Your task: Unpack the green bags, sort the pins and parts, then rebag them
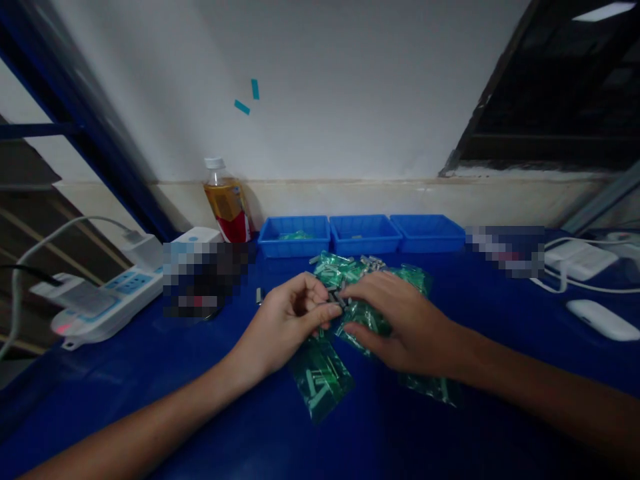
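In front of the middle blue tray (367, 246), both hands meet over a cluster of small grey pieces (337, 297) lying among green bags (367, 319) on the blue counter (280, 447); the left hand (290, 317), in front of that tray and to its left, has its fingers curled and its thumb drawn near the forefinger beside the pieces; whether its grip pinches one of them I can't say, since the fingers hide the spot; the right hand (403, 323), in front of the tray and slightly to its right, reaches its fingertips to the same cluster, its thumb spread away from the forefinger, so its grip seems not closed on anything; more grey pieces (373, 263) lie just before the tray's front wall, and a filled green bag (320, 381) lies well forward of it, below the left hand; the left tray (295, 249), beside the middle one, holds something green, while a bottle (227, 203) stands farther to the middle tray's left; the step in hand looks like picking loose pieces out of the cluster by fingertip; the next move probably calls for a light, precise pinch on a single piece, with the right fingertips steadying its neighbours and the slippery bags kept from sliding underneath.
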`<state>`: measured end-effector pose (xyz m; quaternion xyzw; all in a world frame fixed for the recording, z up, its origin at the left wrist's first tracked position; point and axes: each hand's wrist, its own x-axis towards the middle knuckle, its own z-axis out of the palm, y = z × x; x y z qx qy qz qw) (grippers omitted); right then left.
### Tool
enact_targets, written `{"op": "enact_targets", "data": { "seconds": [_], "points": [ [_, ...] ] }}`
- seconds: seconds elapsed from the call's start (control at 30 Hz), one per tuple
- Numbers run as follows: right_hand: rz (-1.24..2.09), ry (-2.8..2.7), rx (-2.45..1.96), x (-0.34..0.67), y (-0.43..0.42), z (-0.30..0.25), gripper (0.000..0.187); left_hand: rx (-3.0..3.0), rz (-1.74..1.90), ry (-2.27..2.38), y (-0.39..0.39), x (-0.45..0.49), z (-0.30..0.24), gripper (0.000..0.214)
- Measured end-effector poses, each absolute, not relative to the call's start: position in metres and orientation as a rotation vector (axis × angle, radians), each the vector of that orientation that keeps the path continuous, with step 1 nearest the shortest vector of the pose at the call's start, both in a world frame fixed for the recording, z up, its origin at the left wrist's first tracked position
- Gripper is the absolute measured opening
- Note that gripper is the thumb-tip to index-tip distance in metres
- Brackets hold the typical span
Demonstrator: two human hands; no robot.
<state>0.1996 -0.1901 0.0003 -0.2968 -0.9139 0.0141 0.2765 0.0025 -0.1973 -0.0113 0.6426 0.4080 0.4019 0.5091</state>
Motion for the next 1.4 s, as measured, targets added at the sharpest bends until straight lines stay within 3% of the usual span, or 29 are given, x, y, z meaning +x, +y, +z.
{"op": "enact_targets", "data": {
  "seconds": [0.13,0.47,0.7,0.97,1.23,1.4],
  "points": [
    [-0.010,-2.449,-0.824,0.197,-0.214,-0.011,0.009,1.537,0.961,0.973,-0.210,0.013,-0.013,0.026],
    [0.016,-2.322,-0.876,0.202,-0.214,-0.021,0.016,2.296,0.972,1.048,-0.223,0.007,-0.017,0.012],
    [-0.037,-2.376,-0.874,0.200,-0.210,-0.011,0.013,2.399,0.881,1.151,-0.217,0.006,-0.010,0.024],
    [-0.245,-2.234,-1.309,0.218,-0.108,0.014,0.022,2.629,0.678,1.642,-0.169,-0.055,-0.001,0.033],
    [-0.026,-2.311,-1.769,0.217,-0.020,0.012,0.030,2.624,0.483,1.729,-0.133,-0.040,-0.014,0.030],
    [0.121,-2.437,-1.864,0.201,-0.011,0.013,0.021,2.509,0.342,1.863,-0.098,-0.014,-0.018,0.035]
  ]
}}
